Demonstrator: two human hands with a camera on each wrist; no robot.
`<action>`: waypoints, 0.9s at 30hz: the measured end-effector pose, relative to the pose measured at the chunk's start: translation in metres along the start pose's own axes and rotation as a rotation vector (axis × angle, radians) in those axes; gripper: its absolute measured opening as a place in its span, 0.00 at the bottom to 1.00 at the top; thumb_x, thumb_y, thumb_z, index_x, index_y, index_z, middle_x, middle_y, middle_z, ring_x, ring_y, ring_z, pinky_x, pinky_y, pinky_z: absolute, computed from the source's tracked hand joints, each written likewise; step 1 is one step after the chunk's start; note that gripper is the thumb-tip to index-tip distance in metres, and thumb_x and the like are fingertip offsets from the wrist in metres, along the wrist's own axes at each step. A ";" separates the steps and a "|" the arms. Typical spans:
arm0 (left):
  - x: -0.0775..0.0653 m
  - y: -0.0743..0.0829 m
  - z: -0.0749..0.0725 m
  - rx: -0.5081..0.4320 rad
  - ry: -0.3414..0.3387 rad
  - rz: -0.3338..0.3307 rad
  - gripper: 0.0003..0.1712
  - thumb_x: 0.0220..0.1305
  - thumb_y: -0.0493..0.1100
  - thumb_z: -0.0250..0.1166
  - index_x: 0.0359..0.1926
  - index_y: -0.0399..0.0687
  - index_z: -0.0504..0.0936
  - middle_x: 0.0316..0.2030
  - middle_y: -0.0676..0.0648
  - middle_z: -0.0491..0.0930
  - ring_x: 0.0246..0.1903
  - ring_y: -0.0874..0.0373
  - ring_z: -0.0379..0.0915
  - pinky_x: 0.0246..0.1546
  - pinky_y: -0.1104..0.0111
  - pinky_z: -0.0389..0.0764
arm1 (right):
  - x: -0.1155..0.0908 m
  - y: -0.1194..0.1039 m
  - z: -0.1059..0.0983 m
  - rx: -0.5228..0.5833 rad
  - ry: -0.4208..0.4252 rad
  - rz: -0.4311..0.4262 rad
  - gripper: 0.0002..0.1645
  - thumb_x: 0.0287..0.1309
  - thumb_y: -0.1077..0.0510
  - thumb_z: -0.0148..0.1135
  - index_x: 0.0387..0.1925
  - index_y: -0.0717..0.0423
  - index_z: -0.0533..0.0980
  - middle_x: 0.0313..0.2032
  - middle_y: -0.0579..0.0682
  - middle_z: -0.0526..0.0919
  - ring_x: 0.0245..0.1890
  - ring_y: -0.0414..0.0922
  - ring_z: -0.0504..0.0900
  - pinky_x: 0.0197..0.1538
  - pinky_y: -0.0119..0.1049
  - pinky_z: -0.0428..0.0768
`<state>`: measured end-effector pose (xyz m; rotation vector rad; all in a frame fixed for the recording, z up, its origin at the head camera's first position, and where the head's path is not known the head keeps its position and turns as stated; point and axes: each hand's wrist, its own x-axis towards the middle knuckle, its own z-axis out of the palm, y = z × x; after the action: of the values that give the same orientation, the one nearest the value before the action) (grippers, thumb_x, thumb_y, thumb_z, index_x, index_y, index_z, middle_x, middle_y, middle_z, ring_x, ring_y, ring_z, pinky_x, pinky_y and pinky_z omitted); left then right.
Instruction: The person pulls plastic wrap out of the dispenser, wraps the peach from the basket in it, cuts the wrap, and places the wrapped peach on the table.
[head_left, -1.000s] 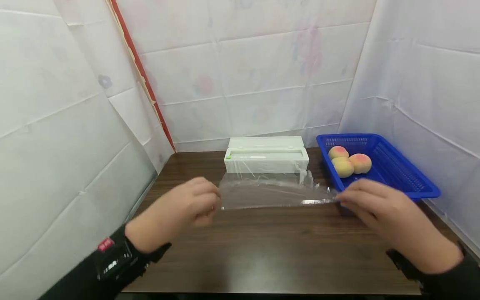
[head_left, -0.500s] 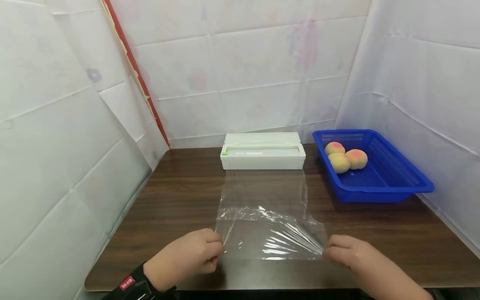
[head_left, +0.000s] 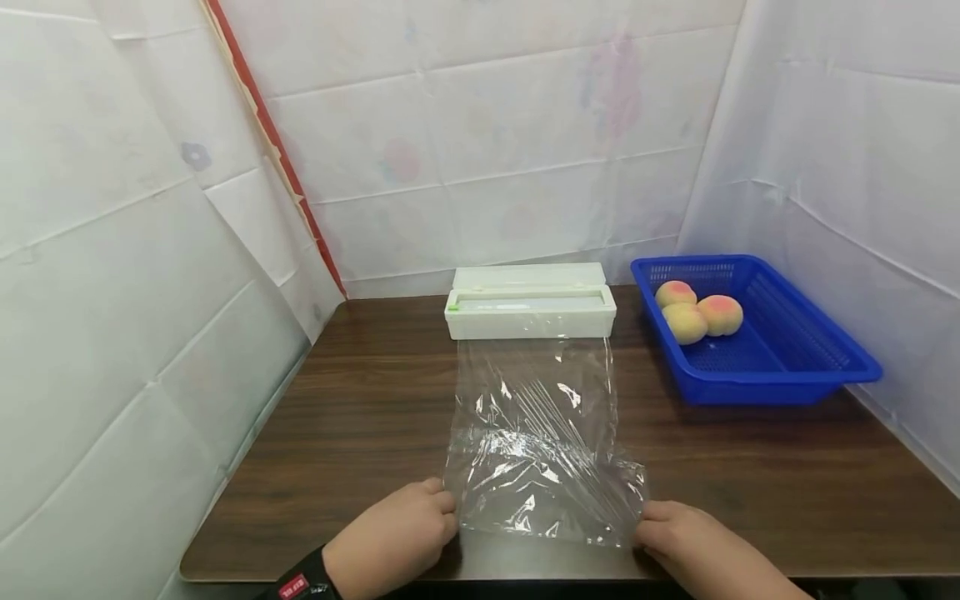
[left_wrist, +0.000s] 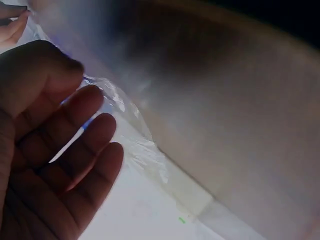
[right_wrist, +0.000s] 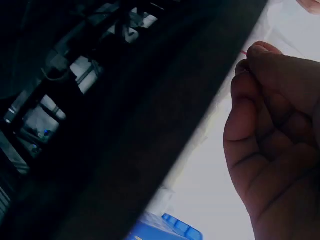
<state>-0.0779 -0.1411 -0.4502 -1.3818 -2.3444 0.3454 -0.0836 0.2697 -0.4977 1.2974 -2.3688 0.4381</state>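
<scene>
A sheet of clear cling film runs from a white cling film dispenser, lid raised, toward the table's front edge. My left hand pinches its near left corner; in the left wrist view, the thumb and index finger of that hand meet at the film's edge. At the near right corner, my right hand pinches the film, its fingertips partly hidden in the head view. The right wrist view shows that thumb pressed to the index finger. Wrinkles and glints cross the film.
A blue plastic basket stands at the back right with three peaches in it. White sheeting walls the back and both sides. The brown wooden table ends at a front edge just below my hands.
Both hands have drawn the film toward the front edge, lengthening the sheet out of the dispenser. It has come down lower and looks more wrinkled now. The dispenser and basket stay put.
</scene>
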 end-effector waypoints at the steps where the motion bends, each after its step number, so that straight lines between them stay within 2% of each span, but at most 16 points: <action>1: 0.000 0.001 0.001 0.002 -0.017 0.005 0.11 0.46 0.38 0.79 0.25 0.57 0.85 0.24 0.61 0.74 0.27 0.65 0.60 0.29 0.74 0.64 | -0.001 0.000 0.003 -0.029 0.024 -0.012 0.20 0.49 0.64 0.78 0.31 0.34 0.79 0.33 0.28 0.73 0.33 0.23 0.68 0.35 0.19 0.69; 3: 0.000 0.004 0.003 0.002 -0.010 0.005 0.11 0.46 0.37 0.79 0.25 0.57 0.85 0.24 0.60 0.74 0.27 0.65 0.59 0.29 0.74 0.63 | -0.003 0.001 0.006 -0.045 0.044 -0.027 0.21 0.45 0.65 0.79 0.29 0.36 0.79 0.32 0.29 0.72 0.32 0.24 0.68 0.34 0.20 0.68; 8: 0.003 0.010 0.009 -0.046 0.113 -0.037 0.12 0.49 0.39 0.79 0.28 0.57 0.83 0.28 0.60 0.74 0.30 0.63 0.64 0.36 0.72 0.71 | -0.006 0.002 0.007 -0.026 0.064 -0.036 0.23 0.41 0.65 0.83 0.35 0.37 0.84 0.38 0.33 0.79 0.36 0.28 0.76 0.38 0.21 0.74; 10: 0.004 0.011 0.010 -0.090 0.123 -0.058 0.12 0.51 0.42 0.80 0.28 0.57 0.82 0.29 0.60 0.74 0.32 0.64 0.66 0.39 0.72 0.73 | -0.008 0.001 0.007 -0.028 0.069 -0.033 0.24 0.40 0.66 0.83 0.38 0.37 0.85 0.41 0.34 0.81 0.37 0.29 0.79 0.40 0.21 0.76; 14: 0.005 0.013 0.010 -0.168 0.066 -0.102 0.12 0.56 0.45 0.81 0.30 0.59 0.83 0.31 0.61 0.75 0.34 0.65 0.68 0.40 0.73 0.75 | -0.011 0.002 0.007 -0.059 0.084 -0.050 0.29 0.36 0.66 0.85 0.42 0.38 0.87 0.43 0.35 0.85 0.40 0.33 0.84 0.42 0.23 0.80; 17: 0.006 0.015 0.011 -0.213 0.010 -0.152 0.10 0.59 0.46 0.80 0.33 0.58 0.84 0.34 0.60 0.77 0.38 0.65 0.71 0.42 0.72 0.78 | -0.013 0.003 0.007 -0.052 0.092 -0.072 0.31 0.34 0.67 0.86 0.42 0.40 0.87 0.41 0.35 0.84 0.38 0.33 0.83 0.39 0.22 0.78; 20: 0.006 0.017 0.012 -0.235 -0.016 -0.196 0.09 0.61 0.46 0.78 0.33 0.58 0.84 0.34 0.60 0.76 0.38 0.65 0.71 0.41 0.72 0.79 | -0.014 0.006 0.007 -0.019 0.071 -0.086 0.30 0.33 0.68 0.86 0.42 0.43 0.87 0.38 0.36 0.82 0.36 0.31 0.80 0.36 0.21 0.75; 23: 0.006 0.020 0.013 -0.231 0.011 -0.201 0.10 0.60 0.46 0.78 0.30 0.59 0.82 0.30 0.61 0.72 0.32 0.67 0.67 0.36 0.73 0.75 | -0.016 0.009 0.006 0.011 0.050 -0.092 0.27 0.36 0.68 0.86 0.42 0.45 0.87 0.35 0.35 0.79 0.34 0.28 0.75 0.34 0.19 0.71; 25: 0.005 0.023 0.013 -0.214 0.056 -0.188 0.11 0.58 0.45 0.78 0.28 0.59 0.82 0.28 0.61 0.71 0.30 0.67 0.64 0.34 0.75 0.72 | -0.017 0.011 0.006 0.020 0.059 -0.106 0.16 0.53 0.63 0.82 0.41 0.45 0.87 0.34 0.34 0.77 0.33 0.27 0.72 0.33 0.18 0.69; 27: 0.005 0.026 0.013 -0.197 0.105 -0.176 0.12 0.57 0.45 0.79 0.27 0.60 0.81 0.27 0.61 0.71 0.30 0.67 0.64 0.33 0.75 0.71 | -0.019 0.012 0.006 0.028 0.079 -0.120 0.01 0.70 0.55 0.71 0.40 0.46 0.87 0.33 0.34 0.76 0.33 0.26 0.71 0.33 0.17 0.69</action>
<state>-0.0660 -0.1250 -0.4713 -1.2314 -2.4415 -0.0095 -0.0855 0.2872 -0.5127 1.3998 -2.2143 0.4787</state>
